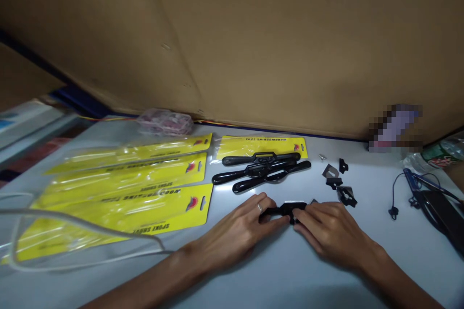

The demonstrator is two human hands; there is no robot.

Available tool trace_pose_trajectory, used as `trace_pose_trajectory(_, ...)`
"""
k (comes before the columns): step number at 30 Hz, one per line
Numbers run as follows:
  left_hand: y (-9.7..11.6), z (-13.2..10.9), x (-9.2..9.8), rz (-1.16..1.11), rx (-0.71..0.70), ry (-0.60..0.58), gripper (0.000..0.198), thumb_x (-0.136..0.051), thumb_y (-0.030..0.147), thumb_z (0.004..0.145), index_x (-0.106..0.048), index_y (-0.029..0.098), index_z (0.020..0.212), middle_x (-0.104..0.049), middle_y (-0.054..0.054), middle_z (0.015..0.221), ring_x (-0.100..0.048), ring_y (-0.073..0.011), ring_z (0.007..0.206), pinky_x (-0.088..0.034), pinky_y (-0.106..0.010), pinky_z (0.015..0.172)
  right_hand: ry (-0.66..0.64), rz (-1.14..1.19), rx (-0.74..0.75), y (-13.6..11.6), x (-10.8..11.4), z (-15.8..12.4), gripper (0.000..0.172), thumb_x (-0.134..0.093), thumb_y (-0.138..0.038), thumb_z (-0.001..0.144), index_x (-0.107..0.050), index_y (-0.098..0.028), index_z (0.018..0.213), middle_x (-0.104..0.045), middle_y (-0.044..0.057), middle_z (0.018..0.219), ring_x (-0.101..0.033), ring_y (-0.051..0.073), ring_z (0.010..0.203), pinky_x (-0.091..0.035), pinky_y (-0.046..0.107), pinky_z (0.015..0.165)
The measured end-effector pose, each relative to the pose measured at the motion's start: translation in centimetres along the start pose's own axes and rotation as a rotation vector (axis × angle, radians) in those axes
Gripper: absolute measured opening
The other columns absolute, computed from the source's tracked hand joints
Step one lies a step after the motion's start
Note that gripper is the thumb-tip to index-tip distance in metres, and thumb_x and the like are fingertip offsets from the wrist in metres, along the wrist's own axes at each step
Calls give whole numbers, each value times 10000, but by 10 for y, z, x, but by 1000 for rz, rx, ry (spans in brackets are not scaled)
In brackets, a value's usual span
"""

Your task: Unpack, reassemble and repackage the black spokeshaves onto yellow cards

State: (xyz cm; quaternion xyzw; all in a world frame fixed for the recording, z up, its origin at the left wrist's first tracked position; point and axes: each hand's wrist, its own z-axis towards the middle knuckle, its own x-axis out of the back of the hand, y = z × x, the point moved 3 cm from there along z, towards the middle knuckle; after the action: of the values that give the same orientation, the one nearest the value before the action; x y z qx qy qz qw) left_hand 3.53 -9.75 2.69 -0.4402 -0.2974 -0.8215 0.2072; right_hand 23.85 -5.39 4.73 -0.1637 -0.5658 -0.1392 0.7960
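A black spokeshave (pixel 279 210) lies between my two hands, close to the tabletop, with a pale straight strip along its far edge. My left hand (pixel 246 224), a ring on one finger, is closed around its left handle. The fingers of my right hand (pixel 328 231) pinch its middle and cover the right part. Just beyond my hands, several black spokeshave bodies (pixel 259 169) lie in a loose pile. To the right are metal blades (pixel 330 172) and black clamp plates (pixel 347 195). Small screws (pixel 322 157) sit farther back.
Yellow blister-pack cards (pixel 123 212) cover the left side, with another card (pixel 261 145) behind the pile. A white cable (pixel 83 219) loops over them. At the back stands a clear plastic box (pixel 165 121) before a cardboard wall (pixel 253 48). Black earphones (pixel 393 211) lie right.
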Motion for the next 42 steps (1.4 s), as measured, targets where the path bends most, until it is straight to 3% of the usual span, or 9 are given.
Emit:
trace_pose_trajectory(5, 0, -1, 0, 1, -5, -22, 380, -461, 33, 981, -627, 188, 1285, -624, -74, 974, -585, -184, 859, -570, -294, 717, 120, 40, -83, -7, -12, 3, 393, -434, -233, 1087, -584, -190, 726, -626, -1, 632, -570, 148, 536, -336, 329, 555)
trace_pose_trajectory(11, -2, -4, -1, -9, 16, -26, 457, -479, -78, 788, -611, 172, 1147, -626, -99, 1069, -602, -213, 961, -590, -328, 800, 148, 172, -167, -7, -8, 1, 396, -457, -223, 1067, -565, -196, 686, -601, -10, 594, -541, 130, 511, -325, 315, 551)
trace_pose_trajectory(15, -2, -4, -2, -10, 55, -56, 465, -453, -88, 714, -541, 183, 1081, -620, -81, 1054, -591, -214, 951, -585, -319, 790, 44, 182, -94, 4, 8, -4, 236, -458, -211, 1050, -687, -161, 1025, -693, 17, 743, -630, 163, 621, -394, 319, 599)
trace_pose_trajectory(17, -2, -3, -2, -6, 77, -58, 457, -417, -101, 712, -502, 186, 1057, -618, -70, 1010, -581, -211, 915, -576, -315, 770, -8, 132, -36, 7, 12, -5, 268, -464, -224, 1055, -668, -160, 1215, -699, 13, 757, -641, 176, 635, -400, 323, 596)
trace_pose_trajectory(19, -1, -3, -3, 0, 91, -57, 443, -385, -111, 730, -475, 194, 1039, -614, -58, 969, -570, -205, 881, -562, -308, 747, -28, 90, -1, 6, 11, -5, 280, -466, -243, 1064, -671, -170, 1240, -687, 4, 730, -633, 180, 618, -390, 327, 583)
trace_pose_trajectory(29, 2, 1, 0, 28, 68, -20, 400, -357, -109, 784, -432, 214, 1008, -633, -46, 934, -571, -204, 839, -545, -305, 744, 108, 25, -19, -5, -1, -1, 381, -463, -228, 1078, -635, -178, 741, -606, -5, 631, -554, 150, 554, -329, 328, 585)
trace_pose_trajectory(37, -1, -3, -3, -20, 97, -47, 419, -370, -89, 783, -451, 221, 1054, -644, -56, 986, -594, -218, 892, -565, -334, 781, 236, 43, -127, -13, -6, 0, 446, -487, -182, 1054, -561, -183, 614, -548, -19, 545, -487, 120, 482, -297, 322, 546)
trace_pose_trajectory(40, -3, -6, -7, -37, 114, -76, 412, -370, -80, 824, -458, 214, 1098, -645, -66, 1017, -592, -221, 912, -566, -339, 796, 206, 128, -137, -1, 6, -3, 361, -496, -179, 1041, -633, -164, 707, -605, -6, 602, -540, 123, 524, -336, 306, 564)
trace_pose_trajectory(42, -4, -8, -9, -33, 118, -86, 409, -357, -84, 843, -454, 211, 1110, -643, -68, 1034, -588, -220, 929, -564, -338, 813, 133, 122, -81, 6, 13, -5, 244, -491, -162, 1032, -715, -135, 938, -647, 3, 666, -584, 139, 573, -359, 305, 577)
